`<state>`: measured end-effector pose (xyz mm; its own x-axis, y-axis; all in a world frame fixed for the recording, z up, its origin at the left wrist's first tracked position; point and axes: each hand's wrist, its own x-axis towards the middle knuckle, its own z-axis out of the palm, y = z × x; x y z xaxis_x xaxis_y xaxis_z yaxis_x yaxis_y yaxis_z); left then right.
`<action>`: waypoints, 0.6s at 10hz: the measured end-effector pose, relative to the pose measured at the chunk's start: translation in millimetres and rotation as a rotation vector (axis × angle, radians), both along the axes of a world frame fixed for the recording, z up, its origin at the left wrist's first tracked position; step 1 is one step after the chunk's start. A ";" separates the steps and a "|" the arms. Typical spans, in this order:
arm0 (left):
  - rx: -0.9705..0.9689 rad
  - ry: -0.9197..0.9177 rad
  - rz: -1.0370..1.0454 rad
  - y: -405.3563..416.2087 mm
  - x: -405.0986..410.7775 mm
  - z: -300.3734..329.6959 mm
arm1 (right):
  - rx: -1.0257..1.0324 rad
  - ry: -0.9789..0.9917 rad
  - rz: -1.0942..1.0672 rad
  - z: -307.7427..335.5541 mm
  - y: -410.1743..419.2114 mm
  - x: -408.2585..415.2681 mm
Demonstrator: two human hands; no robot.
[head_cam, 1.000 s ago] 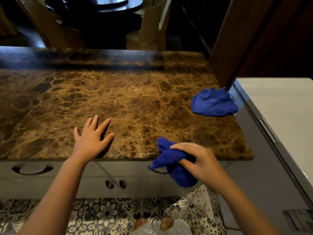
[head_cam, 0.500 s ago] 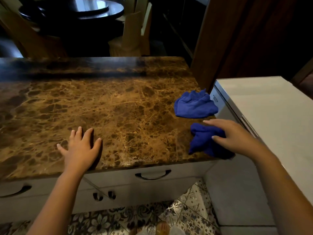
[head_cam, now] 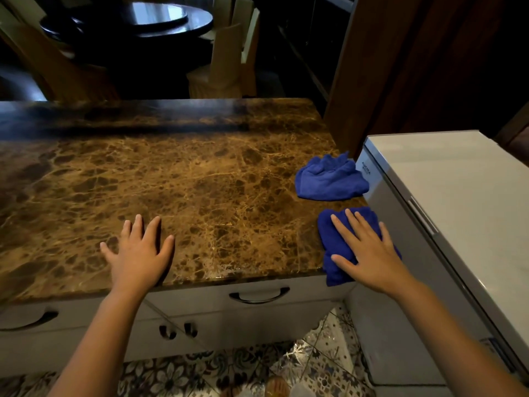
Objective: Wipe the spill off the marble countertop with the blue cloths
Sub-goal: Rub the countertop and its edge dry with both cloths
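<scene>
The brown marble countertop (head_cam: 200,181) fills the middle of the view. One blue cloth (head_cam: 329,181) lies crumpled at the right edge, untouched. A second blue cloth (head_cam: 333,242) sits on the front right corner and hangs a little over the edge. My right hand (head_cam: 369,250) presses flat on top of it with fingers spread. My left hand (head_cam: 140,253) rests palm down on the bare marble near the front edge, holding nothing. A faint pale sheen (head_cam: 226,272) shows on the marble by the front edge between my hands.
A white chest appliance (head_cam: 458,202) stands against the counter's right side, close to both cloths. White drawers with dark handles (head_cam: 259,296) sit under the counter, above a patterned tile floor. Beyond the far edge are a dark round table (head_cam: 143,21) and chairs.
My right hand carried the cloth from the front middle of the counter to the front right corner and flattened on it. My left hand stayed flat on the marble.
</scene>
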<state>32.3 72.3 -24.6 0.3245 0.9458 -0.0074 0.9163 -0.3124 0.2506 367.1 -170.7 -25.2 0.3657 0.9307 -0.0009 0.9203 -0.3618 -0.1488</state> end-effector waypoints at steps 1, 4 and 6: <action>0.003 0.002 -0.001 0.4 -0.8 -2.1 | -0.079 0.025 0.024 3.0 -1.6 11.2; -0.010 0.009 0.004 0.0 0.0 -0.9 | 0.031 -0.036 -0.099 -2.8 10.7 -0.4; -0.033 0.014 -0.006 -0.9 -0.6 6.7 | 0.080 -0.031 -0.071 1.5 15.7 -2.2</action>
<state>31.6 71.5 -17.8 0.3303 0.9429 -0.0432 0.9177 -0.3101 0.2483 364.9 -154.9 -23.6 0.4290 0.8993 0.0846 0.8976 -0.4140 -0.1513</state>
